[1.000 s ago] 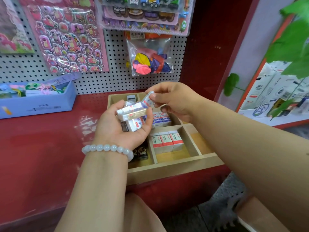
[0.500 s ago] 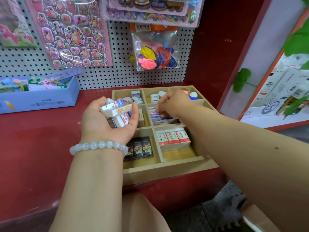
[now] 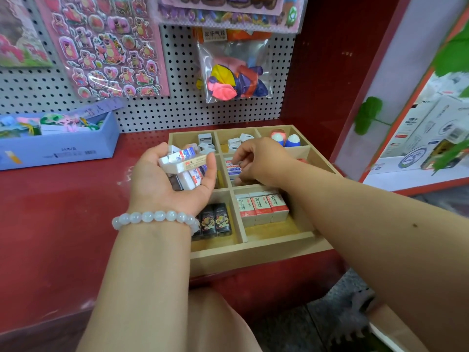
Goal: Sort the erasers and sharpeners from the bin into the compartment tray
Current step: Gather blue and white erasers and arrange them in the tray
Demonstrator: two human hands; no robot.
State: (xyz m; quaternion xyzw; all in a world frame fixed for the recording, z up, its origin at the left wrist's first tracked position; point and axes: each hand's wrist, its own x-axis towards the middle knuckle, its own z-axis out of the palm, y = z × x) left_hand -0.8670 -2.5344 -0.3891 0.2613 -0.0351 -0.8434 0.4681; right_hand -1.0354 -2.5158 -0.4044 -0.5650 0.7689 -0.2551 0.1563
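The left hand [image 3: 165,184], palm up over the tray's left edge, has its fingers curled round a stack of white erasers [image 3: 184,165]. The right hand [image 3: 261,161] reaches into the middle compartment of the wooden tray [image 3: 253,252], its fingers bent down onto blue-sleeved erasers [image 3: 232,168] lying there; whether they pinch one cannot be told. The tray sits at the right end of the red worktop [image 3: 63,212], against the pegboard. Its front row holds black erasers [image 3: 215,222] and red-and-white erasers [image 3: 261,207]; its back row holds grey sharpeners [image 3: 205,141], white sharpeners [image 3: 239,142] and two rounded pieces [image 3: 285,138]. A blue bin [image 3: 58,146] stands at the back left edge.
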